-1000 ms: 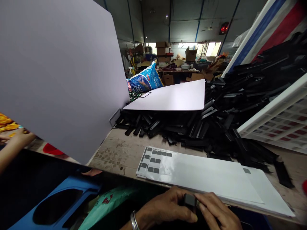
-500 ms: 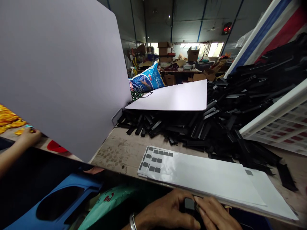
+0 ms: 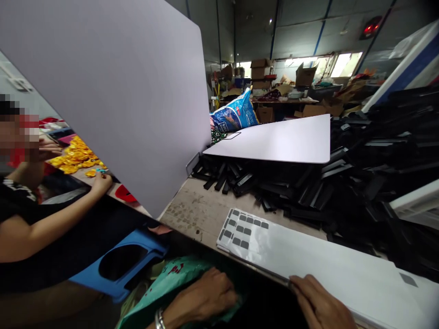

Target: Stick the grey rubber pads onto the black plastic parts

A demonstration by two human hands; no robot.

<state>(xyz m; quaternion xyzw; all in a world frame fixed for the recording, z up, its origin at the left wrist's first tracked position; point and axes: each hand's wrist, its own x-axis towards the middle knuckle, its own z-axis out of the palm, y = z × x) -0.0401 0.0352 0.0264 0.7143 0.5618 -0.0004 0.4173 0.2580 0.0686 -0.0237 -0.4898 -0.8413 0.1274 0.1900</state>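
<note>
Sticker sheet (image 3: 329, 269): white backing sheet lying flat on the near edge of the worktable (image 3: 202, 212), with rows of dark grey rectangular pads at its left end and one more pad near its right end.
Right hand (image 3: 320, 304): fingertips rest against the near edge of the sticker sheet; fingers loosely curled; whether anything is gripped cannot be told.
Left hand (image 3: 202, 299): below the table edge, well to the left of the sheet, palm down and fingers bent onto the green bag (image 3: 164, 288); no separate item is visible in it.
Green bag: crumpled plastic with red print, lying beside the blue stool (image 3: 120, 267); contents hidden.
Black strips (image 3: 308, 187): large loose pile of plastic parts covering the far and right part of the table, just behind the sheet.
White panels: one large panel (image 3: 120, 91) stands tilted at left; a smaller panel (image 3: 277, 141) lies on top of the strip pile.
White crate (image 3: 416, 205): edge visible at right, resting on the pile; contents not visible.
Co-worker: a person at far left, one hand (image 3: 101, 180) beside a heap of yellow pieces (image 3: 73, 157).
</note>
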